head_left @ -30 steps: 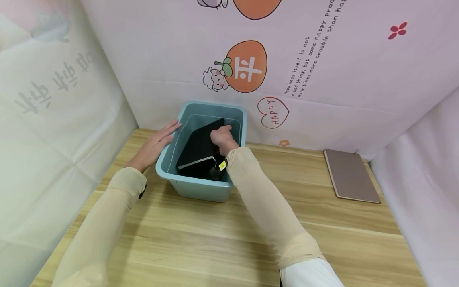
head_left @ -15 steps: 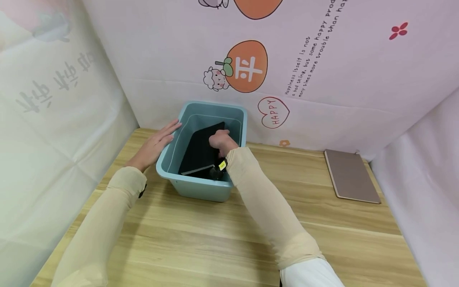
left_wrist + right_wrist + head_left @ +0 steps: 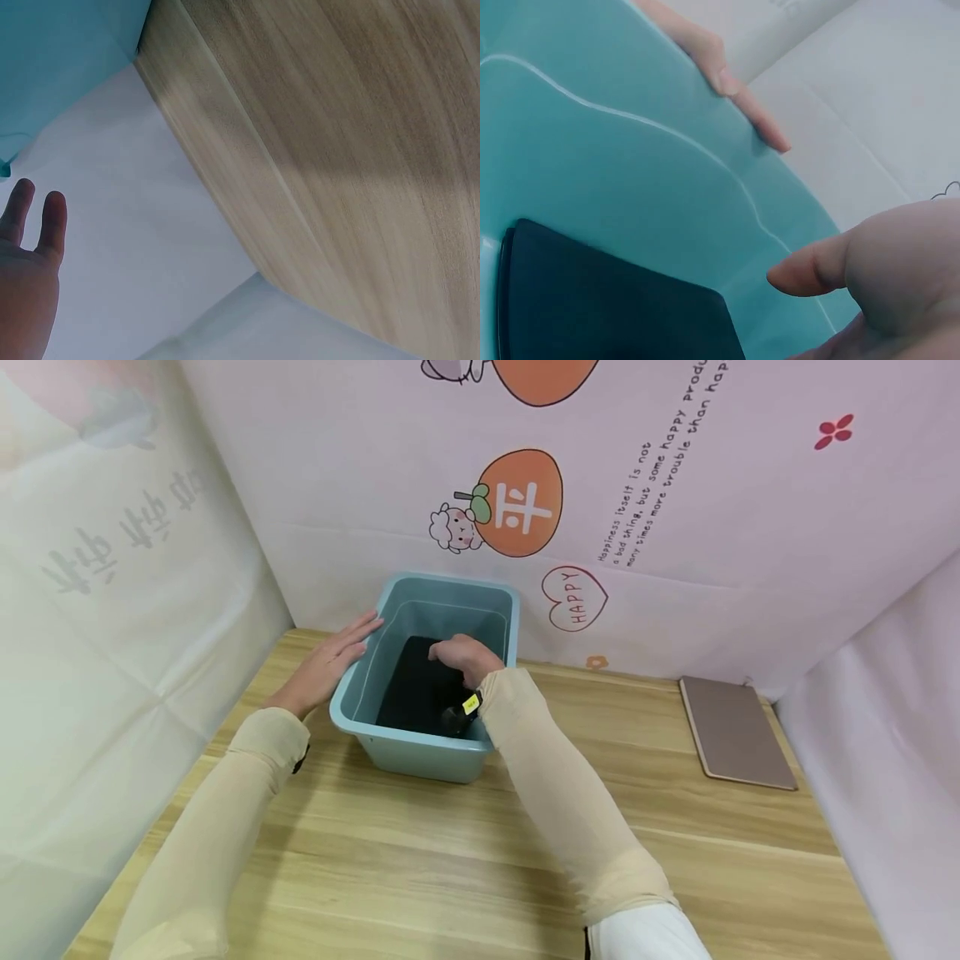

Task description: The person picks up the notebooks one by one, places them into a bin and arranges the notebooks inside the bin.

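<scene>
A light blue plastic bin (image 3: 420, 762) stands near the back wall. Inside it a black notebook (image 3: 412, 693) lies flat on the bottom, partly covered from view by my right hand and wrist. My right hand (image 3: 468, 658) is inside the bin, above the notebook. In the right wrist view that hand (image 3: 907, 270) has its thumb extended, with nothing gripped; the other fingers are mostly hidden. My left hand (image 3: 322, 670) rests with straight fingers against the bin's left rim. Two fingers of it show in the left wrist view, beside the bin's blue wall (image 3: 60, 60).
A grey-brown notebook (image 3: 738, 732) lies at the right on the wooden table (image 3: 420, 860). Printed white cloth (image 3: 337, 485) hangs at the back, and plain white cloth (image 3: 892, 693) at the right side.
The black notebook, tilted with its pale page edge showing one second ago, has sunk flat into the bin. My right hand let go of it and shifted slightly; the left hand stays put.
</scene>
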`<state>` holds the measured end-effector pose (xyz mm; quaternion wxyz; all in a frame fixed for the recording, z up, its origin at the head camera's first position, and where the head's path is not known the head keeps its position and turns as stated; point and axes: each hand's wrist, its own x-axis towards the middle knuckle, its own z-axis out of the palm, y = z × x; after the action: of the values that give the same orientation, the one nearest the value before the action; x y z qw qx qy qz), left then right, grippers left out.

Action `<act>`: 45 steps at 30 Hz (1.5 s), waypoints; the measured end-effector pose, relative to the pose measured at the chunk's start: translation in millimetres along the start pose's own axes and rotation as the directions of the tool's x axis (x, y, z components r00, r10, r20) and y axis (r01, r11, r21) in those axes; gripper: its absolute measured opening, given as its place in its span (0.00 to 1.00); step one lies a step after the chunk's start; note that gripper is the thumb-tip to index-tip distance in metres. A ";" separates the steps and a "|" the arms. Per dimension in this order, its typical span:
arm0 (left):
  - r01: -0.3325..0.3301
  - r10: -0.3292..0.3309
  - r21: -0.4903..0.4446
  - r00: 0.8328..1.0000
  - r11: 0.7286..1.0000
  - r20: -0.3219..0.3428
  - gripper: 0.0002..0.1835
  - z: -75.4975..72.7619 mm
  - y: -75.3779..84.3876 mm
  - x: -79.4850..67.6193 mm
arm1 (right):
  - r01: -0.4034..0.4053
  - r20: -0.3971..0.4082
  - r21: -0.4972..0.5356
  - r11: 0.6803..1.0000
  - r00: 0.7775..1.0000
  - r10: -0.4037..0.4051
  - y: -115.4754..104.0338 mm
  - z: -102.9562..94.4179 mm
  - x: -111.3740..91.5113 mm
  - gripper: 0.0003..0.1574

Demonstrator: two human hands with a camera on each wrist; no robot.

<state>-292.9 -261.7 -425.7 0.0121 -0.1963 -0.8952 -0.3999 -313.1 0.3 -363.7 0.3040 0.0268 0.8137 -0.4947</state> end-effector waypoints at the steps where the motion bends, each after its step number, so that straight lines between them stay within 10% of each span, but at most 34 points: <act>1: 0.000 0.000 -0.001 1.000 1.000 0.002 0.27 0.5 0.0 0.1 | 0.001 0.006 0.003 1.000 1.000 -0.001 -0.2 -0.4 -0.9 0.48; 9: 0.015 -0.015 -0.034 1.000 0.999 0.000 0.27 3.2 -2.5 -1.7 | 0.059 0.021 -0.162 0.985 0.998 -0.056 -11.5 -3.6 -10.7 0.48; 21: 0.022 -0.022 -0.028 1.000 0.999 0.002 0.28 3.9 -2.3 -2.5 | 0.138 -0.038 -0.634 0.761 0.977 -0.209 -26.1 -14.9 -33.9 0.51; 37: 0.030 -0.030 -0.035 1.000 0.999 0.005 0.27 3.3 -0.1 -0.8 | 0.144 -0.125 -0.785 0.603 0.916 -0.382 -15.8 -39.7 -48.4 0.56; 45: 0.030 -0.030 -0.034 1.000 0.999 0.003 0.28 3.4 1.5 -2.5 | 0.147 -0.146 -0.799 0.583 0.893 -0.426 -3.0 -53.5 -47.9 0.55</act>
<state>-289.7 -259.2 -427.4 0.0017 -0.1836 -0.8911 -0.4150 -300.2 55.0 -318.9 0.0630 -0.1588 0.9765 -0.1312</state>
